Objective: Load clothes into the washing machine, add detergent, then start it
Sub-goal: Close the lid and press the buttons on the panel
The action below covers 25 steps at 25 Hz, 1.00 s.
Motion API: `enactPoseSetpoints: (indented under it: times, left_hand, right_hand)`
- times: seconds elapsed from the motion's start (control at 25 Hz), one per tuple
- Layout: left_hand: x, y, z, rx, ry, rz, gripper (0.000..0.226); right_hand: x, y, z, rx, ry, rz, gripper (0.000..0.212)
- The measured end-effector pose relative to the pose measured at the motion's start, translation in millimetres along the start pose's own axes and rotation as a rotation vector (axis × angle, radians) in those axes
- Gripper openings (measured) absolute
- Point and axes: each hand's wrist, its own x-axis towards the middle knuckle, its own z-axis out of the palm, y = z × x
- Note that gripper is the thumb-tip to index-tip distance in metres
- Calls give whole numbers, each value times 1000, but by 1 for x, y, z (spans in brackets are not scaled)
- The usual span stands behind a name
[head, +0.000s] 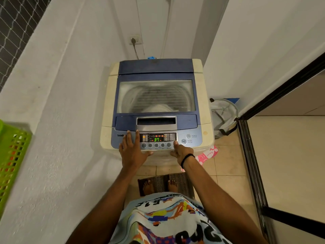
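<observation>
Our left hand (pixel 131 150) lies flat and released on the washer's (pixel 156 106) panel (pixel 158 140); our right hand (pixel 181 152) is loosely curled, forefinger touching the panel's edge. Clothes (pixel 156 108), perhaps white, show through the closed lid (pixel 155 95).

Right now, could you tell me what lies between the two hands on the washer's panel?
In the head view, the row of round buttons lies between the left hand and the right hand.
</observation>
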Motion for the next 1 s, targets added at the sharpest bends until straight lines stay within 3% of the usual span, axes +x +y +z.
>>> enactPoseSetpoints:
  times: [0.12,0.24,0.32,0.76,0.92,1.0]
  left_hand:
    - [0,4,-7,-46,-22,6,126]
    - [2,9,-14,-69,-19,36,122]
    - [4,10,-16,-76,-28,51,121]
    - [4,3,-19,-36,-54,79,113]
    - [4,4,-20,-51,-60,71,111]
    - [3,4,-20,-59,-47,68,112]
  right_hand:
    - [-5,10,-16,3,-13,-88,74]
    - [-10,4,-28,109,4,-175,106]
    - [-12,-5,-36,187,27,-230,112]
    - [-20,-20,-24,148,104,-177,112]
    - [-18,-28,-27,-50,43,-145,77]
    - [-20,-36,-29,-49,12,-132,74]
